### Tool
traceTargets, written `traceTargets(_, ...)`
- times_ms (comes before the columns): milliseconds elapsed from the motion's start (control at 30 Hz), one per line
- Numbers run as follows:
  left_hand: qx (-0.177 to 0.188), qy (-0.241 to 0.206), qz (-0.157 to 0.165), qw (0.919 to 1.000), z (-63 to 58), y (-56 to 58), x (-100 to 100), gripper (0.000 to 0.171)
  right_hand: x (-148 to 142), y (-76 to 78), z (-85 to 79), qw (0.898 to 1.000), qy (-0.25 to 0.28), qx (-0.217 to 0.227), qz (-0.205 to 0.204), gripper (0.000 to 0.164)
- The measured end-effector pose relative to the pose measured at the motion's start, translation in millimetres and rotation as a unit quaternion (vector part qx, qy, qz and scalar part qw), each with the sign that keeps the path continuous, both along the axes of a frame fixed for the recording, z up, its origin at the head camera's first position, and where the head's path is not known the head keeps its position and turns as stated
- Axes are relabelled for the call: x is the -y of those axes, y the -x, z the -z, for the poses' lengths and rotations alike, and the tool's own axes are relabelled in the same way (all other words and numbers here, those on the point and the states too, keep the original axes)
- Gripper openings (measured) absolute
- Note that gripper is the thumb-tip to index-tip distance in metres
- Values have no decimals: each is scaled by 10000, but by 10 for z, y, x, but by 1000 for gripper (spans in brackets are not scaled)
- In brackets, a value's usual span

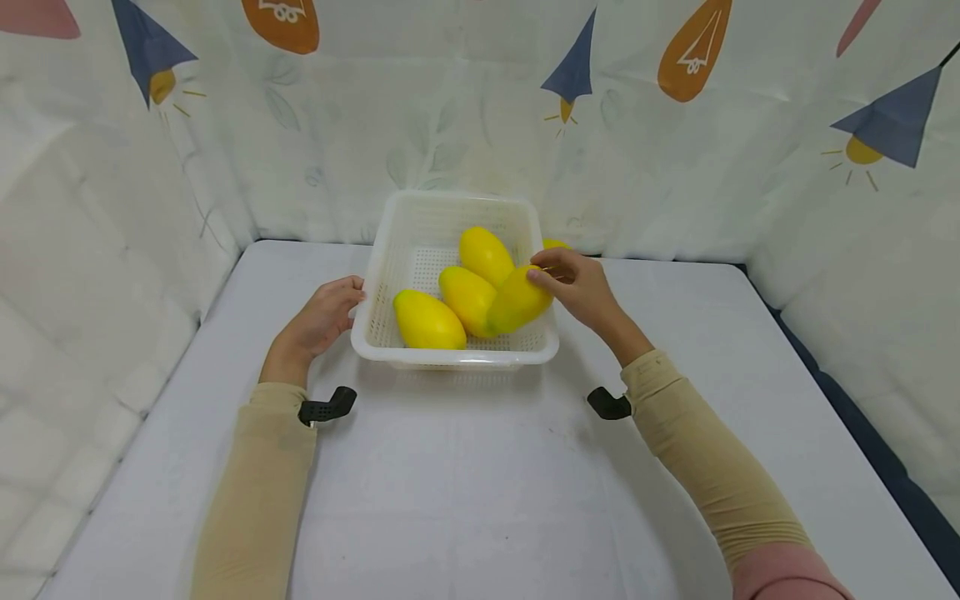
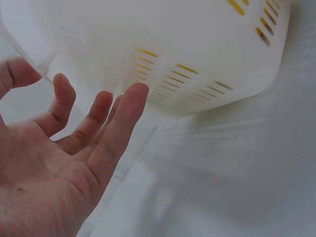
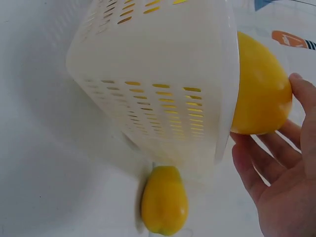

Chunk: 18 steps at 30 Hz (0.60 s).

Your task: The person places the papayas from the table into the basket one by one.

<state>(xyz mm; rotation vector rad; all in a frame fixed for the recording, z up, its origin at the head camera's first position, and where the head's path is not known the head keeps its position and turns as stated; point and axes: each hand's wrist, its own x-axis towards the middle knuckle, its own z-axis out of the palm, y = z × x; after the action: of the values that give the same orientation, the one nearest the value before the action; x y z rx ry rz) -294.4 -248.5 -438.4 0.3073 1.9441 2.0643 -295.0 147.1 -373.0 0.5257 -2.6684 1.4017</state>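
A white perforated plastic basket (image 1: 453, 357) stands at the back middle of the table with three yellow mangoes inside, one being the front-left mango (image 1: 429, 321). Over the basket's right side, my right hand (image 1: 581, 287) holds another mango (image 1: 521, 302) between thumb and fingers; the right wrist view shows this mango (image 3: 261, 84) overlapping the rim. At the opposite side my left hand (image 1: 318, 317) has its fingertips right at the basket's rim. Its fingers (image 2: 118, 128) are spread and loosely bent beside the wall in the left wrist view.
One more mango (image 3: 164, 200) lies on the table outside the basket, mostly hidden behind its right side in the head view. A white cloth covers the table (image 1: 450, 483). Printed fabric curtains (image 1: 480, 108) stand close behind the basket and along both sides.
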Motion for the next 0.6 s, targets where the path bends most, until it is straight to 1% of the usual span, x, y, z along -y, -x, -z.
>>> traceTargets(100,-7,30,-13,10000,5,4,-2,16,3,3,11,9999,-93,-3,-90,34)
traceTargets(233,-6,45,-30,10000,3,4,-6,16,-6,3,12,9995,-242,-171,-129,32)
traceTargets(367,2,52,-31,10000,-5,-2,-9,17,-27,5,7,9988,-305,-389,-10,32)
traceTargets(600,4,36,-14,10000,-11,-1,-7,17,-91,28,9,9980,-54,-566,261,32)
